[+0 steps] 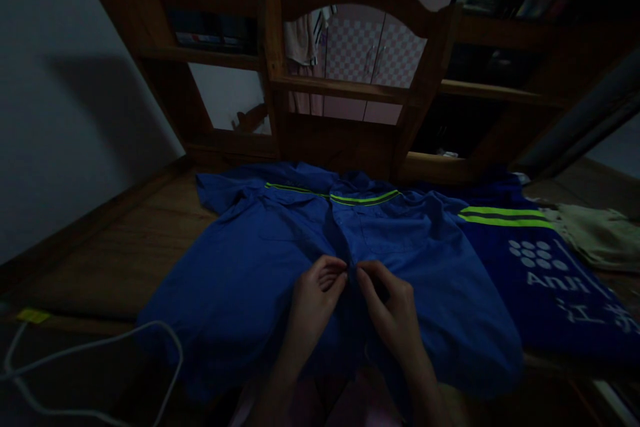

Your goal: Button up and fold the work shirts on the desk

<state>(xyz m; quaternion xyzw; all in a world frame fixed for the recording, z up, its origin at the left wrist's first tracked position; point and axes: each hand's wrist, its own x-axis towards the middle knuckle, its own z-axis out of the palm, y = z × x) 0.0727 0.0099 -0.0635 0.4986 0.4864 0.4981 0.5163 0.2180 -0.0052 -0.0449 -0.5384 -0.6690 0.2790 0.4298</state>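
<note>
A blue short-sleeved work shirt (240, 267) with yellow-green stripes across its chest lies spread out, front side up. My left hand (320, 290) pinches one edge of its front opening, low on the shirt. Close beside it, my right hand (390, 300) pinches the facing edge, fingertips almost touching those of the left. The small spot between the fingertips is too dark to make out. Above the hands the front edges run up toward the collar, and the lower hem hangs toward me.
A darker blue garment (545, 267) with white lettering lies to the right, beside a pale cloth (595, 233). Behind stands a wooden shelf frame (345, 90). A white cable (100, 340) loops at the lower left, near the wooden board (125, 247). A white wall (75, 100) borders the left.
</note>
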